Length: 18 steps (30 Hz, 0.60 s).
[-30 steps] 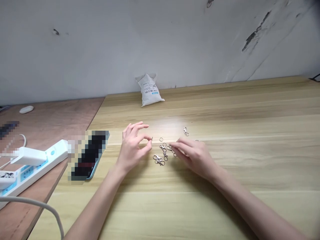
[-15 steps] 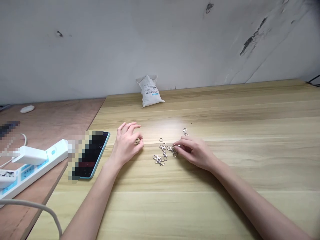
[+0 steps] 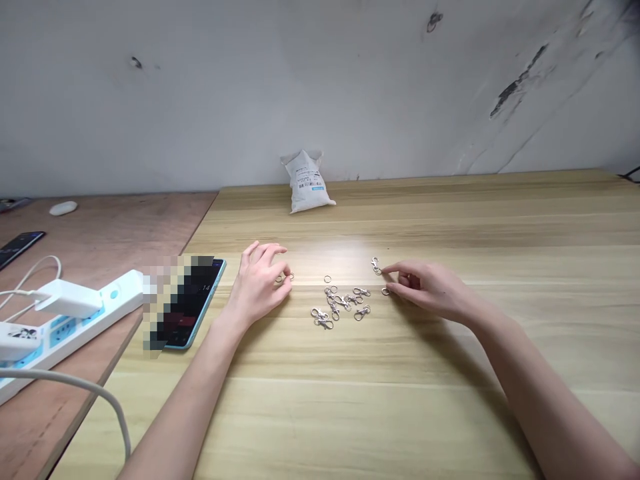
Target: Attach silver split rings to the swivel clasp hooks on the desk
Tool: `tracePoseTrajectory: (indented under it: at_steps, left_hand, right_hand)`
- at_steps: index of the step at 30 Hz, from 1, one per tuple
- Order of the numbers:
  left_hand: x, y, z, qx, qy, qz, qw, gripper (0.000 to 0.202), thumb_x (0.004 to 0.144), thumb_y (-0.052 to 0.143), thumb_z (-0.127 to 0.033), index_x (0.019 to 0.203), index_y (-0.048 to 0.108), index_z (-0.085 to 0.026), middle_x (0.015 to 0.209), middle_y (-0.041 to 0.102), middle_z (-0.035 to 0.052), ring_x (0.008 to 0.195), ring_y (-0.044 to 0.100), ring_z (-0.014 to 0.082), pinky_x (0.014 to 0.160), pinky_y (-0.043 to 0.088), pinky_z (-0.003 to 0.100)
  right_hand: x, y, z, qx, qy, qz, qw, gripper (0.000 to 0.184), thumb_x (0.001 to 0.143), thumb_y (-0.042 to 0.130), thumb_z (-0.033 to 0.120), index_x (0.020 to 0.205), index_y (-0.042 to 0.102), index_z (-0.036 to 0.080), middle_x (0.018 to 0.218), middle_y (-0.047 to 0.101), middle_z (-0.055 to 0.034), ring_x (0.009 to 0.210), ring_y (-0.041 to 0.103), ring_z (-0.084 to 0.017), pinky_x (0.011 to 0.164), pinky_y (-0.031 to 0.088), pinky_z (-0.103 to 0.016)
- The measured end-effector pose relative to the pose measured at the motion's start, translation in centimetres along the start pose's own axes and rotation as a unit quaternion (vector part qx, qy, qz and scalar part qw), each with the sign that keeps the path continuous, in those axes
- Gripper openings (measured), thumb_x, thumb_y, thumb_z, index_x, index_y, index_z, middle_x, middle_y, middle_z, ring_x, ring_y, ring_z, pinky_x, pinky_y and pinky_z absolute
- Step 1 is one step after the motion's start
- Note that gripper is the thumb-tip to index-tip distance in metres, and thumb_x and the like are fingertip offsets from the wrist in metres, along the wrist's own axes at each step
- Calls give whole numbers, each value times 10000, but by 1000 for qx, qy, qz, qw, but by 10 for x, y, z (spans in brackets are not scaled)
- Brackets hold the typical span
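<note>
My left hand (image 3: 263, 283) rests on the wooden table with its fingers curved and apart. One metal ring (image 3: 279, 279) shows in the gap by its thumb, and another ring (image 3: 292, 276) lies just past the fingertips. A loose pile of silver lobster clasps (image 3: 343, 303) with rings spreads between my hands. My right hand (image 3: 425, 287) has thumb and index finger parted. Its index tip is at a lobster clasp (image 3: 375, 264) lying apart from the pile, and its thumb tip is beside a key ring (image 3: 385, 292). A single ring (image 3: 327, 279) lies above the pile.
A phone (image 3: 197, 307), partly blurred out, lies left of my left hand. Beyond it are a white power strip (image 3: 120, 293) with plugged-in chargers and a cable (image 3: 95, 387). A white plastic packet (image 3: 307, 183) stands at the back near the grey wall (image 3: 225, 87).
My right hand has moved right, off the pile, to the separate clasp. Clasps it was touching now lie uncovered at the pile's right side. My left hand has stayed in place.
</note>
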<state>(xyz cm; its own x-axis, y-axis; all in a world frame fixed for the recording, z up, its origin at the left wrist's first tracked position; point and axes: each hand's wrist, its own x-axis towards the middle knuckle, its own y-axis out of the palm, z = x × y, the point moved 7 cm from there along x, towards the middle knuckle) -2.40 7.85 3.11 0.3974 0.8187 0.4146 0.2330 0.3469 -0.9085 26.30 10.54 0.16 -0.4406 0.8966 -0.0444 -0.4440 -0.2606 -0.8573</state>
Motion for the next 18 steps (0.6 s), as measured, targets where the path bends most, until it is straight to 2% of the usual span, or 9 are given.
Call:
tracePoseTrajectory:
  at_steps: [3, 7, 11, 18]
  left_hand:
    - [0, -1, -1, 0, -5, -12, 1000, 69, 822, 584, -182, 793, 640, -211, 1186, 629, 85, 1166, 536, 276, 1080, 335, 540]
    - [1, -2, -1, -14, -14, -19, 1000, 84, 843, 572, -188, 826, 652, -210, 1174, 632, 92, 1170, 531, 286, 1037, 369, 520]
    - [1, -2, -7, -31, -18, -17, 999, 93, 840, 574, -189, 846, 664, -214, 1181, 633, 91, 1167, 529, 300, 986, 397, 506]
    - [2, -1, -17, -54, 0, -10, 999, 101, 850, 569, -173, 858, 660, -218, 1180, 638, 80, 1192, 523, 289, 977, 404, 474]
  right_hand:
    - [-4, 1, 2, 49, 5, 45, 998, 266, 892, 525, 421, 996, 682, 233, 653, 595, 7, 572, 517, -139, 545, 372, -260]
    - [-8, 4, 2, 67, 31, 84, 994, 140, 820, 583, 345, 853, 655, 229, 681, 606, 7, 588, 518, -137, 529, 377, -251]
    - [-8, 8, 4, 22, 65, 76, 995, 61, 746, 576, 250, 733, 629, 222, 645, 612, 4, 561, 518, -141, 493, 360, -249]
    - [-7, 12, 8, 0, 50, 36, 998, 41, 685, 568, 185, 683, 591, 219, 610, 603, 10, 523, 504, -128, 461, 326, -235]
